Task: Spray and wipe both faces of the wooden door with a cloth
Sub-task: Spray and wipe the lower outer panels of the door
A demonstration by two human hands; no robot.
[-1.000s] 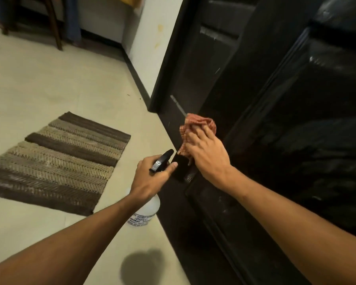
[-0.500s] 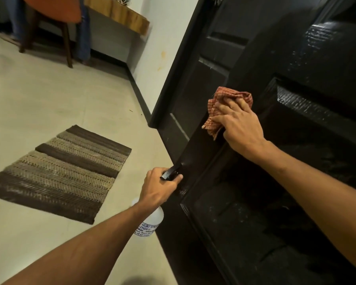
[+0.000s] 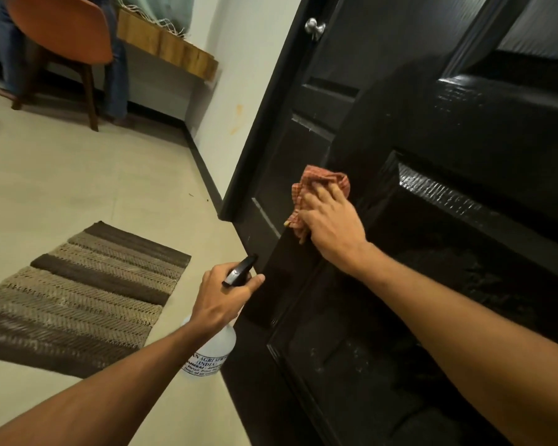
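A person's right hand (image 3: 332, 230) presses a bunched red checked cloth (image 3: 322, 181) against the near face of a black panelled wooden door (image 3: 448, 252), on the flat upright strip beside a recessed panel. The grip is released: the fingers lie flat over the cloth, pushing it onto the wood. The left hand (image 3: 223, 300) hangs lower, near the door's foot, its grip clenched round the neck of a white spray bottle (image 3: 213, 352), with the dark nozzle aimed at the door. The panels gleam as if wet. This looks like the wiping step on this face. The next move likely calls for firm sweeps across the panels and their grooves. A striped rug (image 3: 84, 284) lies on the floor to the left.
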